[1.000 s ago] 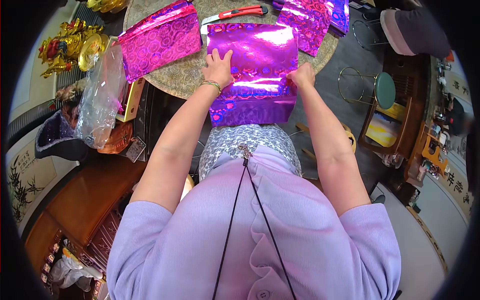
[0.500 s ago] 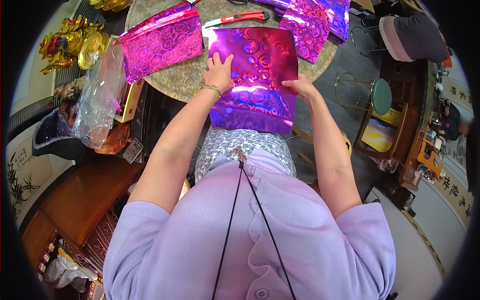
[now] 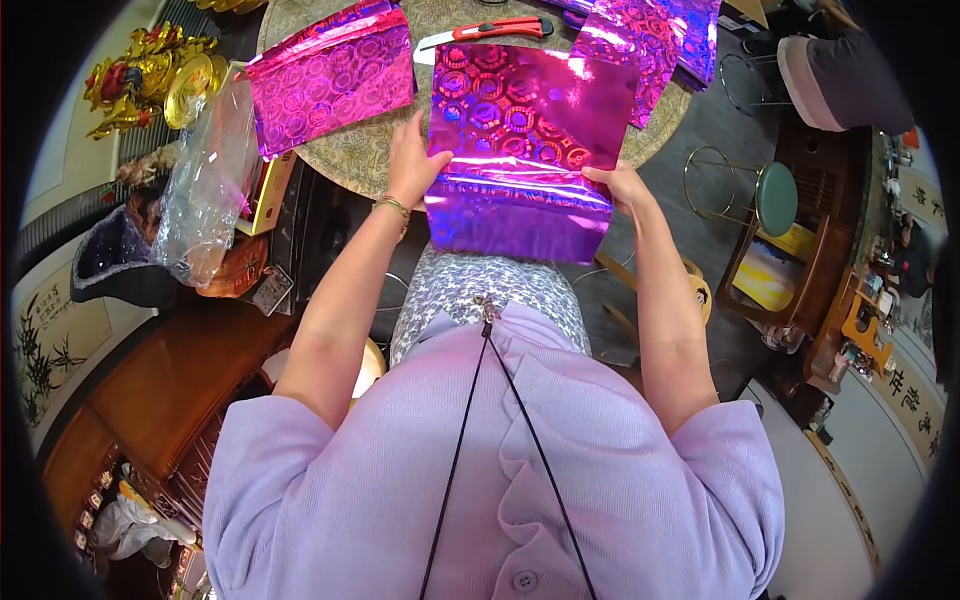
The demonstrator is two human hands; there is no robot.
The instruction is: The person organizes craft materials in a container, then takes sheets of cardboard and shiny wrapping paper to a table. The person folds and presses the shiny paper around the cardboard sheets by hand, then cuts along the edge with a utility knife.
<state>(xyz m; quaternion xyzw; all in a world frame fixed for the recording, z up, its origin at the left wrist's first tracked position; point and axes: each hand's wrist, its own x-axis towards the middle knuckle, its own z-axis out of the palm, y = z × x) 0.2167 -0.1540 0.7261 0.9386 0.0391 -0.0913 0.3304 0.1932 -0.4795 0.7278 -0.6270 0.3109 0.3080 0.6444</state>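
A shiny magenta and purple patterned foil sheet (image 3: 525, 120) lies over the near edge of the round table and hangs toward my lap. A bright crease crosses it. My left hand (image 3: 411, 165) is at its left edge, fingers stretched out beside it and thumb apart, resting on the foil. With thumb and fingers closed, my right hand (image 3: 622, 187) pinches the right edge. Just beyond the sheet's far edge lies a red utility knife (image 3: 500, 30). Another pink foil piece (image 3: 335, 80) lies to the left, and more foil sheets (image 3: 640, 45) lie to the right.
The patterned tabletop (image 3: 345, 160) sits ahead of me. Clear plastic wrap (image 3: 205, 190) and a yellow-edged box (image 3: 268, 195) are at the left, near gold ornaments (image 3: 150, 75). A green stool (image 3: 776, 198) stands at the right, with a person's dark clothing (image 3: 850, 75) beyond it.
My left hand has slid off the foil's face to its left edge. The sheet has shifted and turned slightly, with its crease now brighter; my right hand has moved slightly right with it.
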